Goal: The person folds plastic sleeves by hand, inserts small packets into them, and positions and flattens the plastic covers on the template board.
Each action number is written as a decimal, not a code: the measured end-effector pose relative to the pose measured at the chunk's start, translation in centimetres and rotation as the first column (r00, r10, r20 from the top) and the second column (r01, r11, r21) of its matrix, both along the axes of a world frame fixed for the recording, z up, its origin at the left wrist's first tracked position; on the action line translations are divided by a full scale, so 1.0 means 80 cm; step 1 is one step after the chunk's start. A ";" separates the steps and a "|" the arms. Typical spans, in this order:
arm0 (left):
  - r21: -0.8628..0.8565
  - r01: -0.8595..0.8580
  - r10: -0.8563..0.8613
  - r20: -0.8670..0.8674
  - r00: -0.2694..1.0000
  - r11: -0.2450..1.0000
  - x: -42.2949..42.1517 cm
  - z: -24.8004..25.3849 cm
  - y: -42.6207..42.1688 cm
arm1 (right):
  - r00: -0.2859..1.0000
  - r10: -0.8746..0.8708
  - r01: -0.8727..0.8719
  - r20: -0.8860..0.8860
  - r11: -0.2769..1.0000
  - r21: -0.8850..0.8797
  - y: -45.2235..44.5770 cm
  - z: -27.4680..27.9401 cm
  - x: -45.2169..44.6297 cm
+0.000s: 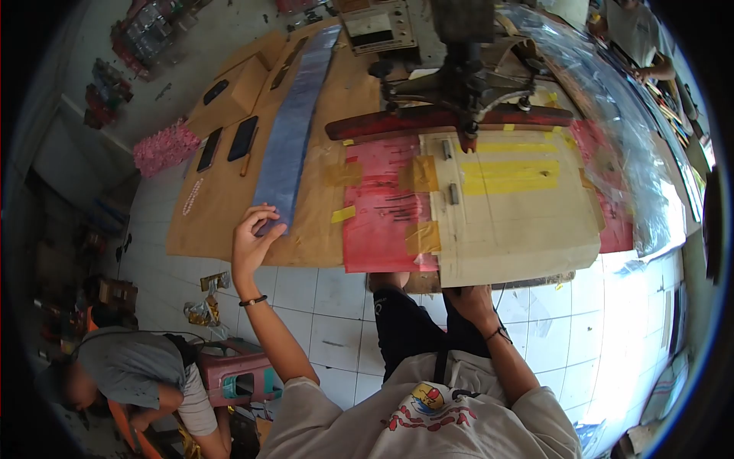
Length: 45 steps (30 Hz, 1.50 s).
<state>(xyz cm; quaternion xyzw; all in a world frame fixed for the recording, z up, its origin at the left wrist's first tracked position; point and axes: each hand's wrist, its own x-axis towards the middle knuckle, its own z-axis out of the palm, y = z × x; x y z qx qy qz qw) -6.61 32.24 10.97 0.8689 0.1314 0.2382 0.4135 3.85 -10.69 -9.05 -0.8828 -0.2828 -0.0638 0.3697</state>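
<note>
My left hand rests at the near end of a long blue strip of thin, sheet-like material on a brown-covered table. Its fingers are curved and the thumb stands apart from them, both touching the strip. My right hand is at the table's front edge, below a beige sheet; its fingertips are hidden under that edge. Yellow and brown tape lies on the beige sheet and on the red sheet to its left. Above them hangs a dark metal press head with a red-edged bar.
Two phones, a cardboard box and a pink textured bundle are at the left. Clear plastic sheeting covers the right side. One person bends beside a red stool; another is at the far right.
</note>
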 end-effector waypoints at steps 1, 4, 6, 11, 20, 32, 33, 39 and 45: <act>0.026 0.003 -0.003 -0.020 1.000 1.000 0.001 0.007 -0.005 | 1.000 -0.014 0.014 0.016 1.000 0.015 -0.002 0.001 -0.001; 0.159 0.009 0.014 -0.144 0.989 0.987 0.007 0.024 -0.013 | 0.999 -0.011 0.010 0.033 1.000 0.018 -0.008 -0.001 0.003; 0.160 -0.031 0.067 -0.222 0.973 0.987 0.018 0.040 -0.008 | 1.000 0.003 -0.002 -0.021 1.000 0.008 -0.016 -0.004 0.005; 0.093 -0.097 0.107 -0.121 0.987 0.991 0.062 0.022 0.044 | 0.991 -0.108 0.103 -0.076 0.992 -0.068 -0.033 -0.032 0.006; -0.036 -0.231 0.233 0.105 0.967 0.972 0.073 -0.018 0.064 | 0.751 0.276 -0.349 -0.600 0.937 -0.004 -0.141 0.116 0.011; -0.006 -0.264 0.263 0.091 0.960 0.965 0.071 -0.023 0.073 | 0.559 0.186 -0.452 0.808 0.885 0.110 -0.206 0.531 0.007; 0.010 -0.269 0.266 0.110 0.958 0.963 0.072 -0.021 0.072 | 0.525 0.288 -0.475 0.801 0.880 -0.005 -0.199 0.540 0.009; 0.017 -0.303 0.299 0.122 0.947 0.953 0.073 -0.020 0.062 | 0.433 0.531 -0.504 0.729 0.812 -0.293 -0.183 0.555 0.029; 0.084 -0.334 0.322 0.132 0.938 0.939 0.070 -0.022 0.066 | 0.420 0.574 -0.509 0.703 0.790 -0.341 -0.209 0.573 0.039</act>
